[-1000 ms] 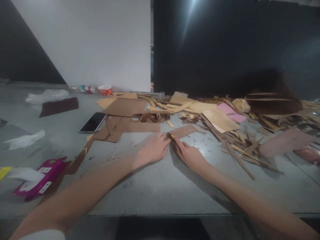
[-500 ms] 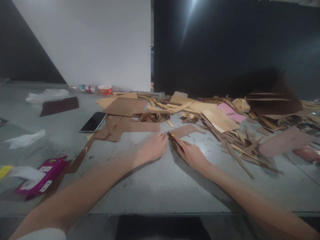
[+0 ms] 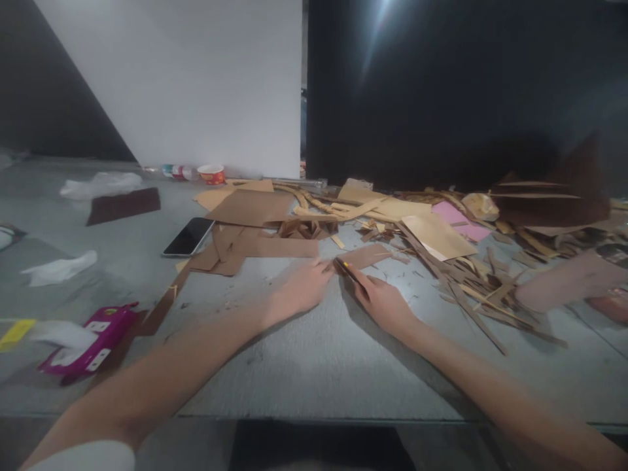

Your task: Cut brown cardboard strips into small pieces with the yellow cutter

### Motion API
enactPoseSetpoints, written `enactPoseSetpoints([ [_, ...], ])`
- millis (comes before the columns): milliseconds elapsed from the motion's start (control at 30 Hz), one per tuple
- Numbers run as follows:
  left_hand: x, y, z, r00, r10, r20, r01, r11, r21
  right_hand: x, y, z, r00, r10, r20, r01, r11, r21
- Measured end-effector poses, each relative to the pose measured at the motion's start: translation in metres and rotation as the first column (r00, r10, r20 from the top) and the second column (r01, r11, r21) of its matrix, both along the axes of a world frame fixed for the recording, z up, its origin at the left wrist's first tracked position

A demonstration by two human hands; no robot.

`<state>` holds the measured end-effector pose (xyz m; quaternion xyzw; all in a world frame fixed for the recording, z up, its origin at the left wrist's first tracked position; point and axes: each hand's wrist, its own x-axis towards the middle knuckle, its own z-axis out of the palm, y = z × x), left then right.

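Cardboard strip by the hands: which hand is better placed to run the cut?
Right. The right hand already grips the cutter at the cardboard strip; the left hand lies flat beside it.

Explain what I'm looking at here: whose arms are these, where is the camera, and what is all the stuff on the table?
No machine is involved. The camera sits on a person's head and looks down over their two bare arms. The left hand presses flat on the grey table. The right hand grips a thin dark tool with a yellow spot, its tip at a brown cardboard strip. Behind lies a heap of brown cardboard offcuts with a pink paper sheet among them. To the left are a black smartphone, a magenta packet and a crumpled white tissue.
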<state>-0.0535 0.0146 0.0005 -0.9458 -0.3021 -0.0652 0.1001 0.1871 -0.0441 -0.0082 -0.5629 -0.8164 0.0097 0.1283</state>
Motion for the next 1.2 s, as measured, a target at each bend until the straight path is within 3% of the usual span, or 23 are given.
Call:
enactPoseSetpoints([
  [500, -0.0006, 0.0022, -0.0043, 0.999, -0.043, -0.003, 0.043, 0.998, 0.048, -0.0006, -0.0006, -0.002, 0.999, 0.028, 0.027, -0.029, 0.999, 0.033],
  [1200, -0.0012, 0.0008, 0.0011, 0.996, 0.04, 0.084, -0.035, 0.997, -0.066, -0.0029, -0.001, 0.004, 0.995, 0.042, 0.09, -0.04, 0.999, -0.022],
])
